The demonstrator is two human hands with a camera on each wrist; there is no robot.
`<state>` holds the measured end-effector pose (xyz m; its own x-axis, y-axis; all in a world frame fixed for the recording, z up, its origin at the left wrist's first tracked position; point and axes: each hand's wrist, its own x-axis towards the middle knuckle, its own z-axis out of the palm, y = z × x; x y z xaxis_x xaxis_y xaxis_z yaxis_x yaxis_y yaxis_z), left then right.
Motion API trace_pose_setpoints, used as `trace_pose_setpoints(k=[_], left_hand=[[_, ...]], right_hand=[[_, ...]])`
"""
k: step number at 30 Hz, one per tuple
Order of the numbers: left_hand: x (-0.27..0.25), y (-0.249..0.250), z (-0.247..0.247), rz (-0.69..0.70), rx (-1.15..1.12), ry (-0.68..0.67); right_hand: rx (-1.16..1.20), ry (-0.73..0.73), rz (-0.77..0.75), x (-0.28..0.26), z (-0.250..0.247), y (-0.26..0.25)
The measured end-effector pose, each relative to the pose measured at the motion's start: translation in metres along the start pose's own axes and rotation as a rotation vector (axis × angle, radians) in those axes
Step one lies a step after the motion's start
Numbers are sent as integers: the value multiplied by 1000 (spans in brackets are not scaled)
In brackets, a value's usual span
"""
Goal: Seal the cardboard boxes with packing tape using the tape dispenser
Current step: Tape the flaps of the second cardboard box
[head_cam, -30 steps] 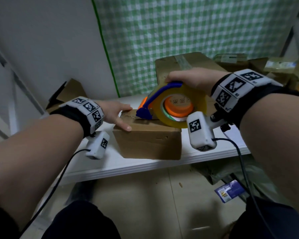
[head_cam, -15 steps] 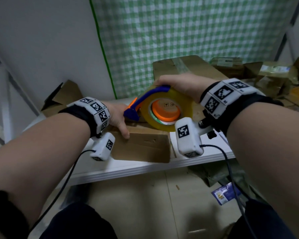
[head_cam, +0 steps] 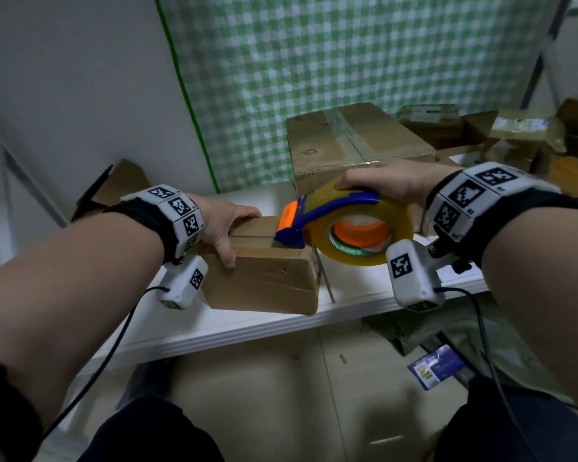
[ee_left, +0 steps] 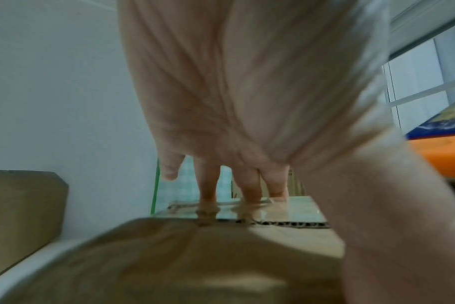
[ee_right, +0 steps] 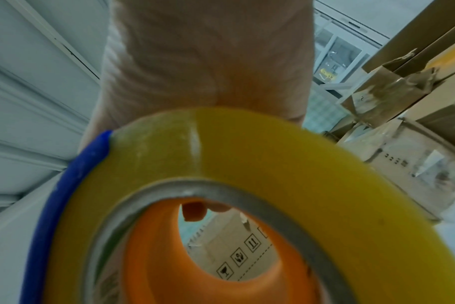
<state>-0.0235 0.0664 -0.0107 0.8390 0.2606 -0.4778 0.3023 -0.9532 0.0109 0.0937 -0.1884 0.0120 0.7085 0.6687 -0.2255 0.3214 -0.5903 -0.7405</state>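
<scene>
A small brown cardboard box (head_cam: 264,278) lies on the white shelf (head_cam: 241,328). My left hand (head_cam: 224,225) presses on its top at the left end, with the thumb down the front face. In the left wrist view the straight fingers (ee_left: 247,185) rest flat on the box (ee_left: 195,257). My right hand (head_cam: 381,181) grips the blue tape dispenser (head_cam: 334,208) from above, over its yellow tape roll (head_cam: 397,228). The orange roller sits on the box top near the right end. The right wrist view is filled by the roll (ee_right: 273,164) and my palm (ee_right: 208,61).
A bigger taped box (head_cam: 354,141) stands just behind the dispenser. More boxes (head_cam: 447,121) are piled at the back right, and flattened cardboard (head_cam: 121,185) lies at the left. A green checked cloth (head_cam: 347,61) hangs behind. The shelf edge is close to the box's front.
The dispenser's nose has moved from close to my left hand to the right end of the box top. My left hand has stayed on the box.
</scene>
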Motion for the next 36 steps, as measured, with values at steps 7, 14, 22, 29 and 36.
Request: trace_pose_setpoints(k=[7,14,22,29,36], left_hand=[[0,18,-3,-73,89,-39],[8,44,21,93,-235,38],[9,60,42,-35,-58,126],[16,58,50,-52,-85,205],[12,66,47,-77,-42,178]], right_hand=[[36,66,2,1,6,1],[108,129,38,3,17,16],[243,149,7,-2,31,37],[279,81,-52,-5,23,53],[295,61,-49,-9,15,74]])
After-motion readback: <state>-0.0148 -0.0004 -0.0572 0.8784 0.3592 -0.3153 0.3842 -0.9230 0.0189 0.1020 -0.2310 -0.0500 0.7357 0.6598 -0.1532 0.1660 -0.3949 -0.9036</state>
